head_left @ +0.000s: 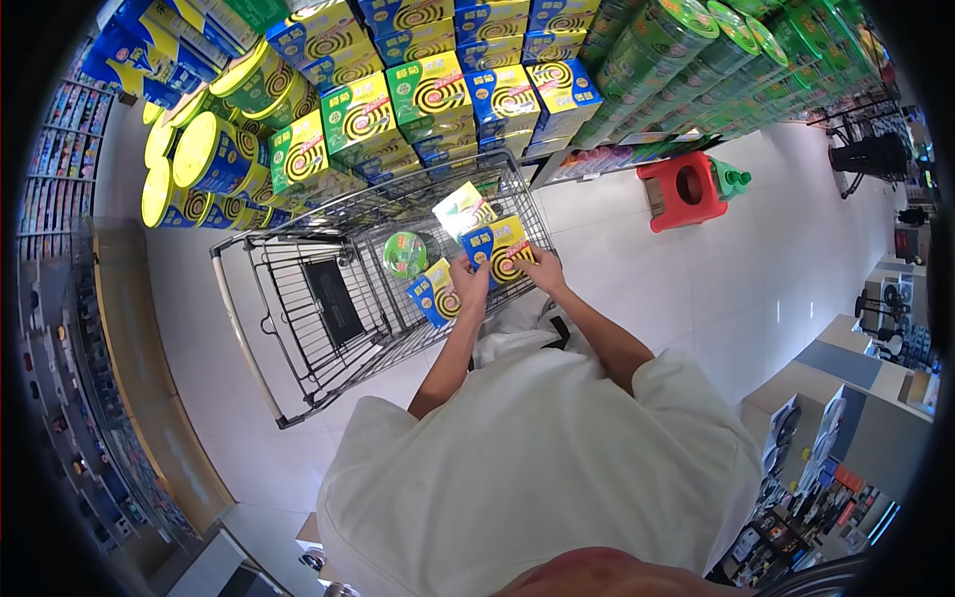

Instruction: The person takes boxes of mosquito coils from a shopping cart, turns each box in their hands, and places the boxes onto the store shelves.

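Note:
Between my two hands is a blue and yellow mosquito coil box point(481, 245) with a black spiral on its front, held over the shopping cart point(298, 231). My left hand point(470, 283) grips its lower left side. On its right edge, the fingers of my right hand point(543, 271) are closed. Inside the cart, a second blue and yellow coil box point(426, 297) lies tilted by my left wrist. A green round tub point(405, 256) sits further left. Just behind the held box is a pale green and yellow coil box point(460, 207), its top bright with glare.
Stacked coil boxes point(428, 95) rise beyond the cart, with yellow-lidded tubs point(204, 149) on the left and green cylindrical containers point(657, 50) on the right. A red plastic stool point(686, 194) stands on the floor beside a green bottle point(733, 179). Shelving point(129, 378) lines the left.

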Tool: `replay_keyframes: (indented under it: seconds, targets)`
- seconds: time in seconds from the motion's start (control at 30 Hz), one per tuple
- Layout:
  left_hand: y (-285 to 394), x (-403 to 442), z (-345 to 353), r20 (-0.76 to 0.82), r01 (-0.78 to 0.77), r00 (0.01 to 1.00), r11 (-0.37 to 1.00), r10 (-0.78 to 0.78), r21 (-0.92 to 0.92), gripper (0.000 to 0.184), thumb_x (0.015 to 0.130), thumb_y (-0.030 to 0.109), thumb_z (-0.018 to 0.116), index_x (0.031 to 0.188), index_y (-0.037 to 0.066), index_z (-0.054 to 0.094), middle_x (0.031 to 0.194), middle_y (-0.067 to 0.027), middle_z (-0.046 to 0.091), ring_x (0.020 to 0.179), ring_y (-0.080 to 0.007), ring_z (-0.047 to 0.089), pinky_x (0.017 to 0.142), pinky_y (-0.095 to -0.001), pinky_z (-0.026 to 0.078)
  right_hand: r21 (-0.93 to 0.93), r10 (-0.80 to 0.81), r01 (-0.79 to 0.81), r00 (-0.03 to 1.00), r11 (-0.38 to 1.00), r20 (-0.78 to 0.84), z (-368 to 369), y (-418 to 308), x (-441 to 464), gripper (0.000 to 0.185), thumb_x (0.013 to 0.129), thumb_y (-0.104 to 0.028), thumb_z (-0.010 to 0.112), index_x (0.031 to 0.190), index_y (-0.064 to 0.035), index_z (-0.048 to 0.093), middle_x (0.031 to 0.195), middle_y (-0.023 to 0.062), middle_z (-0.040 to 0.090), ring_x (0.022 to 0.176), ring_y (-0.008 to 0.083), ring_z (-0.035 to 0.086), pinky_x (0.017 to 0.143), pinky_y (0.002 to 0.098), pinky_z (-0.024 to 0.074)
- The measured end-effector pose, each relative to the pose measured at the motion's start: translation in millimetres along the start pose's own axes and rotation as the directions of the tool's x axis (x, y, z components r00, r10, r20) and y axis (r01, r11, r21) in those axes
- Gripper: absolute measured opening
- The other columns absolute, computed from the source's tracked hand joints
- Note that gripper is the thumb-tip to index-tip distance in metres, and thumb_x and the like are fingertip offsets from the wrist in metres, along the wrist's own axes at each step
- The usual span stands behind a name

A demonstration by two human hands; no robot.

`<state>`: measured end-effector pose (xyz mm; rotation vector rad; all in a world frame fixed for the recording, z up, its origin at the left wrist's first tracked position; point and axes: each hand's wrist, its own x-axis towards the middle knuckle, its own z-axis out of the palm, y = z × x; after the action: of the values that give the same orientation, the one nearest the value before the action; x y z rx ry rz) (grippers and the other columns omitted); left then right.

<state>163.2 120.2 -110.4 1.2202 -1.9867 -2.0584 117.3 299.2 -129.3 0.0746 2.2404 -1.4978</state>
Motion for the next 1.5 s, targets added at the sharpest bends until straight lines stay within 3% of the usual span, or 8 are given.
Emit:
replay_keyframes:
  seconds: [0.2, 0.33, 0.57, 0.77, 0.87, 1.0, 1.23, 1.5]
  targets:
    - [107, -12, 6, 0.115, -0.408, 0.909, 0.912, 0.400, 0.051, 0.054, 0.079, 0.005, 0.072, 0.130, 0.002, 0.053, 0.123, -0.0143, 0.049, 0.117, -0.0284, 0.051, 0.100, -0.0410, 0.044, 0.370, -0.105, 0.153, 0.984, 0.916, -0.145, -25, -84, -18, 0.058, 0.092, -0.012, 0.072, 0.144, 0.0033, 0.053, 0.125, 0.0159, 0.070, 0.108, 0.0188, 0.068, 0.092, 0.0351, 0.0563]
    - [183, -34, 28, 0.217, -0.512, 0.824, 0.852, 0.524, -0.111, 0.060, 0.082, -0.007, 0.065, 0.139, 0.002, 0.050, 0.132, -0.0102, 0.042, 0.129, -0.0241, 0.047, 0.110, -0.0417, 0.045, 0.316, -0.248, 0.375, 0.893, 0.872, -0.375, -60, -146, -23, 0.060, 0.094, -0.013, 0.071, 0.148, 0.0027, 0.049, 0.128, 0.0155, 0.068, 0.114, 0.0175, 0.065, 0.099, 0.0344, 0.0521]
    - [292, -87, 79, 0.283, -0.806, 0.428, 0.504, 0.858, -0.309, 0.074, 0.082, -0.010, 0.064, 0.152, 0.003, 0.042, 0.146, -0.0127, 0.044, 0.128, -0.0237, 0.052, 0.111, -0.0400, 0.044, 0.146, -0.408, 0.638, 0.634, 0.756, -0.657, -142, -226, -41, 0.060, 0.096, -0.015, 0.071, 0.148, 0.0025, 0.049, 0.122, 0.0110, 0.070, 0.102, 0.0123, 0.063, 0.091, 0.0282, 0.0495]
    - [336, -122, 125, 0.333, -0.717, 0.325, 0.461, 0.885, -0.523, 0.076, 0.080, 0.004, 0.067, 0.151, -0.002, 0.043, 0.152, -0.0196, 0.047, 0.142, -0.0295, 0.044, 0.118, -0.0424, 0.034, 0.208, -0.332, 0.775, 0.475, 0.596, -0.815, -208, -294, -85, 0.053, 0.097, -0.022, 0.074, 0.140, 0.0048, 0.057, 0.119, 0.0098, 0.070, 0.103, 0.0096, 0.062, 0.088, 0.0233, 0.0480]
    - [347, -140, 150, 0.321, -0.675, 0.159, 0.339, 0.934, -0.655, 0.084, 0.079, 0.007, 0.069, 0.155, -0.005, 0.034, 0.162, -0.0211, 0.034, 0.153, -0.0309, 0.028, 0.124, -0.0426, 0.023, 0.147, -0.368, 0.861, 0.354, 0.486, -0.860, -239, -306, -96, 0.051, 0.099, -0.022, 0.070, 0.140, 0.0053, 0.057, 0.122, 0.0103, 0.070, 0.106, 0.0107, 0.063, 0.093, 0.0262, 0.0503]
    - [353, -176, 179, 0.329, -0.572, 0.091, 0.319, 0.940, -0.755, 0.096, 0.078, 0.006, 0.067, 0.160, -0.003, 0.020, 0.165, -0.0193, 0.027, 0.150, -0.0288, 0.032, 0.122, -0.0407, 0.026, 0.128, -0.379, 0.892, 0.310, 0.434, -0.872, -273, -317, -111, 0.048, 0.102, -0.024, 0.067, 0.140, 0.0043, 0.058, 0.118, 0.0095, 0.071, 0.104, 0.0102, 0.064, 0.090, 0.0255, 0.0511]
    - [355, -211, 204, 0.315, -0.566, 0.079, 0.303, 0.946, -0.767, 0.100, 0.077, -0.002, 0.064, 0.162, -0.002, 0.012, 0.164, -0.0171, 0.028, 0.147, -0.0274, 0.036, 0.121, -0.0395, 0.030, 0.116, -0.402, 0.882, 0.321, 0.456, -0.858, -306, -315, -137, 0.047, 0.102, -0.022, 0.064, 0.141, 0.0035, 0.057, 0.134, 0.0122, 0.063, 0.107, 0.0128, 0.065, 0.092, 0.0263, 0.0513]
    - [356, -227, 216, 0.287, -0.634, 0.101, 0.284, 0.953, -0.719, 0.098, 0.080, -0.008, 0.065, 0.162, -0.002, 0.011, 0.164, -0.0181, 0.027, 0.147, -0.0275, 0.037, 0.119, -0.0394, 0.034, 0.139, -0.578, 0.934, 0.315, 0.328, -0.753, -330, -298, -138, 0.062, 0.096, -0.019, 0.060, 0.151, 0.0059, 0.043, 0.150, 0.0171, 0.051, 0.134, 0.0225, 0.052, 0.113, 0.0364, 0.0395]
